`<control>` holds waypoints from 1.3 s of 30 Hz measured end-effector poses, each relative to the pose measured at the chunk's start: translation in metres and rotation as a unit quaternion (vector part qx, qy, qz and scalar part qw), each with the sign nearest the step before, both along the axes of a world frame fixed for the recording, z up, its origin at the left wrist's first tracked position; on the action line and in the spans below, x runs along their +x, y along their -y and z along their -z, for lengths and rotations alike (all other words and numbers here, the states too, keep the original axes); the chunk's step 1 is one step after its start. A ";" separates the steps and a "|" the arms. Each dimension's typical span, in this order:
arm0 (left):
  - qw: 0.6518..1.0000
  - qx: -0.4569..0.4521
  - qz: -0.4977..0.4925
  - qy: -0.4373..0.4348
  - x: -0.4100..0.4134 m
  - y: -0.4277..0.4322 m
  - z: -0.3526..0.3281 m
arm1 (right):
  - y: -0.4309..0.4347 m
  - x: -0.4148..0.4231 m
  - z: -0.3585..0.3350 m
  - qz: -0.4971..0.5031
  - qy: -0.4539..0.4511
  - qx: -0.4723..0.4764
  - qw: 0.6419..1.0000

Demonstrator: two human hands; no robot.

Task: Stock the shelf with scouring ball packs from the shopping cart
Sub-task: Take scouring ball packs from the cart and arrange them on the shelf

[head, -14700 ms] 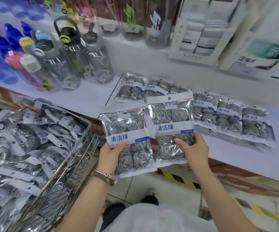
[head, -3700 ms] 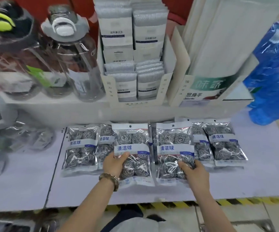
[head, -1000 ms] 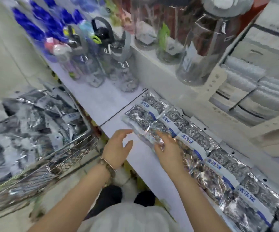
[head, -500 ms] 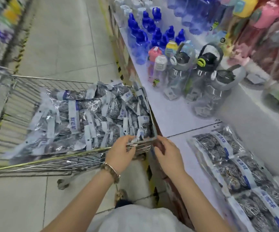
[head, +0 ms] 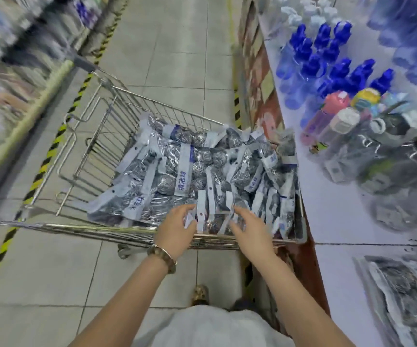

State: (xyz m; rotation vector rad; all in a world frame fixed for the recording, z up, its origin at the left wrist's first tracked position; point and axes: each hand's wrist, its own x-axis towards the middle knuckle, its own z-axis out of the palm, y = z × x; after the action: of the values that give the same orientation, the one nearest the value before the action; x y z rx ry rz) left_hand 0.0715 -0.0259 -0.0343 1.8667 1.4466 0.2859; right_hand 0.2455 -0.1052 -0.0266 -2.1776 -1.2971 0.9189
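Note:
A wire shopping cart [head: 94, 227] stands in the aisle beside the shelf, holding a loose pile of several silver scouring ball packs [head: 185, 171] with white and blue labels. Both my hands reach over the cart's near rim. My left hand [head: 176, 230], with a bracelet on the wrist, has its fingers spread and touching the nearest packs. My right hand [head: 251, 230] lies just right of it, fingers spread over the same upright packs [head: 211, 211]. Neither hand grips a pack. A few stocked packs [head: 407, 299] lie on the white shelf [head: 340, 221] at the lower right.
Blue-capped bottles [head: 327, 58] and clear drinking bottles [head: 390, 151] crowd the shelf beyond the cart. The shelf edge runs tight along the cart's right side. Tiled aisle floor [head: 177, 58] stretches ahead, with another shelf row blurred at the left. My feet are below, by the cart.
The view has swung further left onto the cart. Both hands have moved from the cart's near corner rim forward onto the packs inside.

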 end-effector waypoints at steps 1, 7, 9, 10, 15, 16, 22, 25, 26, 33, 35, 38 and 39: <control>1.000 -0.004 -0.013 -0.006 -0.005 -0.005 0.002 | -0.006 -0.002 0.001 -0.006 -0.005 -0.003 1.000; 0.992 0.000 -0.119 -0.050 -0.032 -0.033 0.015 | -0.050 -0.003 0.010 -0.046 0.000 -0.034 0.998; 0.984 0.002 -0.156 -0.087 -0.040 -0.045 0.021 | -0.069 -0.003 0.013 -0.073 0.000 -0.044 0.996; 0.979 0.003 -0.173 -0.110 -0.045 -0.051 0.025 | -0.080 -0.002 0.014 -0.085 0.000 -0.048 0.995; 0.939 -0.013 -0.239 -0.248 -0.067 -0.081 0.042 | -0.132 -0.003 0.018 -0.176 0.023 -0.056 0.982; 0.933 -0.020 -0.242 -0.265 -0.069 -0.086 0.044 | -0.141 -0.003 0.020 -0.192 0.024 -0.059 0.979; 0.909 -0.095 -0.306 -0.265 -0.084 -0.111 0.061 | -0.174 -0.012 0.031 -0.241 0.007 -0.081 0.967; 0.916 -0.112 -0.258 -0.285 -0.083 -0.118 0.065 | -0.180 -0.024 0.037 -0.268 0.001 -0.108 0.957; 0.916 -0.109 -0.238 -0.304 -0.082 -0.120 0.064 | -0.181 -0.028 0.039 -0.280 -0.001 -0.115 0.953; 0.915 -0.092 -0.254 -0.300 -0.091 -0.133 0.068 | -0.183 -0.057 0.039 -0.314 -0.012 -0.148 0.938; 0.920 -0.087 -0.277 -0.264 -0.090 -0.133 0.064 | -0.186 -0.060 0.039 -0.323 -0.003 -0.148 0.935; 0.927 -0.081 -0.281 -0.236 -0.086 -0.131 0.056 | -0.193 -0.062 0.040 -0.321 -0.009 -0.150 0.935; 0.930 -0.065 -0.275 -0.234 -0.084 -0.128 0.051 | -0.196 -0.062 0.039 -0.314 -0.015 -0.149 0.937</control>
State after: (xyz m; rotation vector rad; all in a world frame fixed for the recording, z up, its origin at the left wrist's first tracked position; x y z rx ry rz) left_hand -0.0128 0.1018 -0.0854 1.4422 2.2542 -0.0020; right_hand 0.1831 0.0904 -0.0656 -1.9538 -2.0036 1.4608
